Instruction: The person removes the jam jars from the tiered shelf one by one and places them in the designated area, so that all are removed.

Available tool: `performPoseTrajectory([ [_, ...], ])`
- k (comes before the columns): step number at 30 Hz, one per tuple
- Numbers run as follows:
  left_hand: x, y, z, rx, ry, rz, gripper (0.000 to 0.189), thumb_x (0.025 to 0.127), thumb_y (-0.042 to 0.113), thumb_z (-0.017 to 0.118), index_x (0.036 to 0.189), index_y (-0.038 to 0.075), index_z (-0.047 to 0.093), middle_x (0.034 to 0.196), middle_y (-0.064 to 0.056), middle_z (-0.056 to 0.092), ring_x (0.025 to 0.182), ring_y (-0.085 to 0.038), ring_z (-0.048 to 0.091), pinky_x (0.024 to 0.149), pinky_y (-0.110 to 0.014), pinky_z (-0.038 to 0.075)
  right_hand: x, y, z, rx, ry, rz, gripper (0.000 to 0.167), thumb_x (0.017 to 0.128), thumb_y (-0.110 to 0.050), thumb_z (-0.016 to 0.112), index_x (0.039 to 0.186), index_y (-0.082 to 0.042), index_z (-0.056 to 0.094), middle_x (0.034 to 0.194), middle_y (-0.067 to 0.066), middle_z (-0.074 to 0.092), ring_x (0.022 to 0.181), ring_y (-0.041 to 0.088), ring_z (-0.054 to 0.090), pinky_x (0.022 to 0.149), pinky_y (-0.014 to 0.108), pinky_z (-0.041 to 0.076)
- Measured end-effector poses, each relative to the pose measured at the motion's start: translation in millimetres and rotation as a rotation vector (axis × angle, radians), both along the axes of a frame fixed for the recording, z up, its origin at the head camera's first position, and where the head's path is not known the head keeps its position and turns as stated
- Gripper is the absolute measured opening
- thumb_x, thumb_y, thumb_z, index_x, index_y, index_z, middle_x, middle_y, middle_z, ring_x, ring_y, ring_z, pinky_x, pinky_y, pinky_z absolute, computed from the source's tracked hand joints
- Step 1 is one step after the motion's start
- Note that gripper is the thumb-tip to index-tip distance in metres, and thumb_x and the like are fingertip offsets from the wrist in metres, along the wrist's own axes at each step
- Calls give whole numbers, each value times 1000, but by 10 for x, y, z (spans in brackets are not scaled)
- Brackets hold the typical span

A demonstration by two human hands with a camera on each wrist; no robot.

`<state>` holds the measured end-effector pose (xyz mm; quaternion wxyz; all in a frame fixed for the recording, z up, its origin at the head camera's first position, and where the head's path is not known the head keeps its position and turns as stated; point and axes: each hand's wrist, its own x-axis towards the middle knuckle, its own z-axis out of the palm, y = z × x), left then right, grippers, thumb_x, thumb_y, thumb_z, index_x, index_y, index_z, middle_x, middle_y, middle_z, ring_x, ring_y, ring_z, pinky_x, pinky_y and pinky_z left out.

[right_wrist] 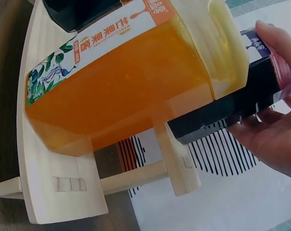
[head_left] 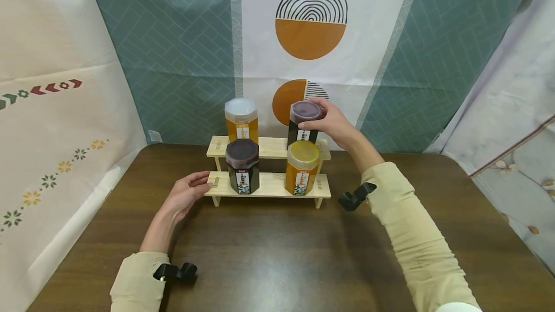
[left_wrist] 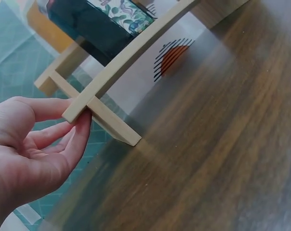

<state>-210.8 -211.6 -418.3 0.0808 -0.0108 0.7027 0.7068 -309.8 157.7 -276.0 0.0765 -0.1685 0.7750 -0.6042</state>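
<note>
A two-tier wooden rack (head_left: 272, 178) carries two jars on each tier. My right hand (head_left: 331, 122) grips the dark jar (head_left: 302, 135) on the upper tier's right side, its fingers around the purple lid. In the right wrist view, that dark jar (right_wrist: 227, 103) is partly hidden behind the orange jar (right_wrist: 121, 82). At the lower tier's left end, my left hand (head_left: 188, 195) pinches the wooden board. The left wrist view has the left hand's fingers (left_wrist: 80, 139) at the board's end, beside a rack leg (left_wrist: 114, 122).
An orange jar with a whitish lid (head_left: 241, 122) stands at the upper left. On the lower tier are another dark jar (head_left: 243, 170) and the yellow-lidded orange jar (head_left: 302, 170). A patterned cloth (head_left: 173, 61) hangs behind the dark wooden table (head_left: 269, 254).
</note>
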Motion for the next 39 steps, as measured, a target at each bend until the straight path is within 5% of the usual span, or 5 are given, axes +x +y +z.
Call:
performPoseTrajectory([
  [15,12,62,-74,49,-3,42,53,98,0,50,144,-13,28,134,-23,38,96,-3,54,83,-17,46,0,187,-122,-67,60,-19,64,80,0,72,137,-8,44,124,14,53,108,24,52,93,36,43],
  [29,6,45,-40,58,-12,54,53,98,2,52,145,-11,29,133,-20,39,96,-5,54,83,-17,45,72,662,-45,-63,66,-19,60,83,2,70,137,-7,45,120,6,52,109,20,50,89,26,42],
  [39,37,63,-64,69,-15,64,52,98,1,51,144,-11,30,131,-18,41,96,-5,54,82,-18,45,153,1054,-146,-268,-12,-9,51,84,15,60,124,-15,50,119,8,46,105,16,50,83,21,48],
])
